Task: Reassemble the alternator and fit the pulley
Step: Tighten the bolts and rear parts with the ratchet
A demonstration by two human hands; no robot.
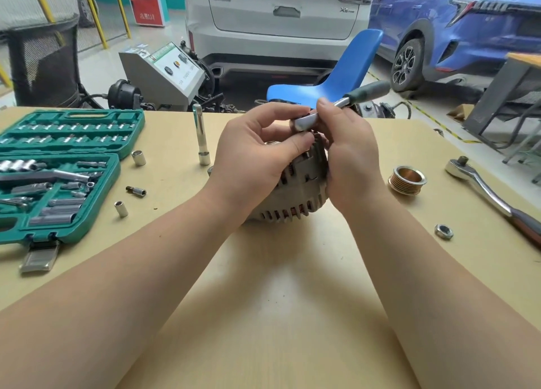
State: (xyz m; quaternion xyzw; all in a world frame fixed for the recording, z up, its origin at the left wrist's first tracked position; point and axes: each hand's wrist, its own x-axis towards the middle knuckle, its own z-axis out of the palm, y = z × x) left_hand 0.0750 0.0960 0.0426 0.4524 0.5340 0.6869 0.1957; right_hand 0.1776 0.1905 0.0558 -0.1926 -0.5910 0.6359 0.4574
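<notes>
While the alternator (288, 189) sits near the middle of the surface (263, 286), both hands work at its top, and they hide most of its upper face. The left hand (257, 151) curls over the alternator's left shoulder, its fingertips pinching at something under the head of a small ratchet (336, 107); what they pinch is hidden. The right hand (348, 157) grips the small ratchet just behind its chrome head, thumb on top, with the green handle pointing away toward the far right corner. Only the slotted lower casing with copper windings shows beneath the wrists. The pulley (407, 180), ribbed and copper-toned inside, lies apart from the alternator toward the right edge, and a loose nut (444, 231) lies nearer than it, also on the right. A large ratchet (494, 195) lies along the right edge, its square drive facing up. At the left edge an open green socket case (64, 172) holds rows of sockets and bits. Between the case and the alternator stand a long socket (201, 138), upright, a short socket (138, 157), another small socket (121, 208) and a bit adapter (136, 191) lying on its side. Beyond the far edge are a blue chair (336, 75), a grey machine (164, 72), a white car (278, 16) and a blue car (456, 28).
</notes>
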